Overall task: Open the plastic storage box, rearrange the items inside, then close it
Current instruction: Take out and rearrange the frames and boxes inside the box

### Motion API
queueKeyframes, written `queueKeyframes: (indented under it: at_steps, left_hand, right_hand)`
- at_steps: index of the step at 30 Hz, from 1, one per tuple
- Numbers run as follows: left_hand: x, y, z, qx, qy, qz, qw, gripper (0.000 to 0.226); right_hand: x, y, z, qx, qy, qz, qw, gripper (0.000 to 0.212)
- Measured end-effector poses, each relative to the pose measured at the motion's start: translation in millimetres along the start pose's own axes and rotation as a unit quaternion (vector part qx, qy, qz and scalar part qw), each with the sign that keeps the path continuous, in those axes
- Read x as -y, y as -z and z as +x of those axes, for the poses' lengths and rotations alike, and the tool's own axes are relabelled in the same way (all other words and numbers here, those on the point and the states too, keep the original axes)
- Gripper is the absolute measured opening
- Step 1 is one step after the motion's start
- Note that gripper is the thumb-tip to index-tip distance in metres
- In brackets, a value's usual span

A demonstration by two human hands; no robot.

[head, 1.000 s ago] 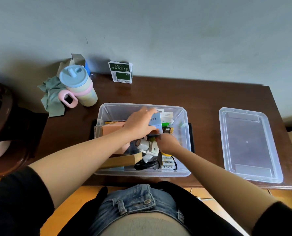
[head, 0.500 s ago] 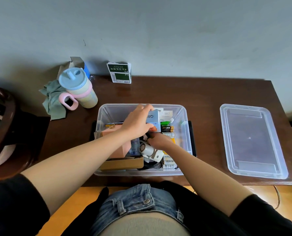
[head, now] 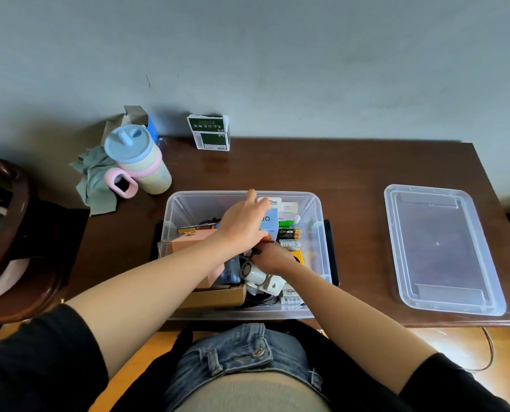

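Storage box (head: 317,233) is placed open on the table (head: 352,173), its lid (head: 441,251) laid well apart at the right. A light blue packet (head: 270,223) is gripped inside by the left hand (head: 243,223); the right hand (head: 273,257) is curled beneath, its grasp indiscernible.

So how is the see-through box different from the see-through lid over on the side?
The storage box is deep with tall walls; the lid is a shallow flat tray. The storage box is packed with things and both hands reach into it; the lid holds nothing and nobody touches it. The storage box sits in front of the person; the lid lies apart, to its right. Both are clear plastic, rounded rectangles, resting on the brown table.
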State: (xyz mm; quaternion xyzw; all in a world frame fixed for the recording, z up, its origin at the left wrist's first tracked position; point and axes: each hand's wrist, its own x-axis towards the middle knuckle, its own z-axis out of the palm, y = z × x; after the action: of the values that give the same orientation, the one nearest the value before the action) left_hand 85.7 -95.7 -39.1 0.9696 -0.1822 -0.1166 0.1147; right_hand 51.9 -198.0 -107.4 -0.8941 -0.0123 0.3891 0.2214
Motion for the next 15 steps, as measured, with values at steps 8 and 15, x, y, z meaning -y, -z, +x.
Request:
queueKeyframes:
  at_steps: [8,15]
  left_hand:
    - [0.7,-9.1,-5.7,-0.027,-0.005,0.024,0.999,0.051]
    - [-9.0,-9.4,-5.7,-0.016,0.024,-0.054,0.998,0.042]
  right_hand:
    - [4.5,-1.0,-5.1,0.003,0.034,-0.006,0.999,0.038]
    - [4.3,8.6,-14.3,-0.002,0.025,0.045,0.999,0.014]
